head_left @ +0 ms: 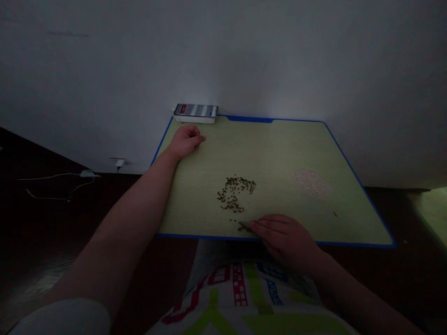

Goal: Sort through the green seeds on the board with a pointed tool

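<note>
My left hand rests on the far left of the small table, its fingers curled in and nothing visible in them. At the near edge my right hand is closed, thumb and fingers pinched together. A small greyish tip shows at its fingertips; in the dim light I cannot make out what it is. A few dark green beans lie right by that tip. Beyond them a loose, curved patch of green beans is spread on the tabletop. To the right lies a pale heap of what looks like rice grains.
The pale green table has a blue rim and stands against a grey wall. A phone lies on a white box at the back left corner. A small brown piece lies at right. White cables are at the left.
</note>
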`<state>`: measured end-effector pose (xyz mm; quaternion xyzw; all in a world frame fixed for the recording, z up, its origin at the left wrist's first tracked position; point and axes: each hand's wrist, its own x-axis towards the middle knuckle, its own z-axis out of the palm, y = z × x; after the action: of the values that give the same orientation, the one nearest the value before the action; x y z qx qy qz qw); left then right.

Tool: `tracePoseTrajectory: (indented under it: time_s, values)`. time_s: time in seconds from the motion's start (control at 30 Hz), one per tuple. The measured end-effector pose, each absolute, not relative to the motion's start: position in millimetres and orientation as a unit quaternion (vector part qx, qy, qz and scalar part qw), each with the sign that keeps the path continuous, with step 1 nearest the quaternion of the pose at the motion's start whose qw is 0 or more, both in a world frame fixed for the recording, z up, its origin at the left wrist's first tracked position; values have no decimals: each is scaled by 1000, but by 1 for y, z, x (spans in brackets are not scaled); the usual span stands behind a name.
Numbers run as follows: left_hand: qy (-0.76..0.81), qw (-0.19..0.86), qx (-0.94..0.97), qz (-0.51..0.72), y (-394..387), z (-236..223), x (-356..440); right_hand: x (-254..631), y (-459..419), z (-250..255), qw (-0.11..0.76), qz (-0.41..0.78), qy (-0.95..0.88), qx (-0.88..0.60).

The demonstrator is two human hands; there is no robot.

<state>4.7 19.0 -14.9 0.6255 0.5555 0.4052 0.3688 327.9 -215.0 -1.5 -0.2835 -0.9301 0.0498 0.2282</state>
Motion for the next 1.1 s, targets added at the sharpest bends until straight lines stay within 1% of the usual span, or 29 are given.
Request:
tracePoseTrajectory:
  time_s: [0.13, 0.23, 0.37, 0.53, 0.8, 0.9, 1.0, 1.1]
  values:
    - [556, 367, 625, 408, 20, -16, 5, 316, -219, -6, 229, 8, -933, -277]
    - [556, 364, 623, 413, 21, -17, 5, 312, -219, -6, 228, -7, -926, -302]
    - [550, 369, 625, 415, 21, -17, 5, 313, -214, -2, 229, 27, -916, -329]
    - [550, 366, 626, 414, 20, -16, 5, 309, -205, 0, 223, 84, -929, -284]
    - [543, 365, 630, 417, 22, -17, 5, 317, -200, -3, 236, 98, -945, -206]
    - [550, 370, 621, 419, 21, -15, 7, 325, -202, 0, 232, 90, -946, -209]
    - [557, 371, 613, 421, 20, -14, 8, 331, -209, 1, 250, 80, -941, -214]
    - [559, 372, 610, 421, 22, -16, 8, 335, -215, 2, 259, 98, -932, -232]
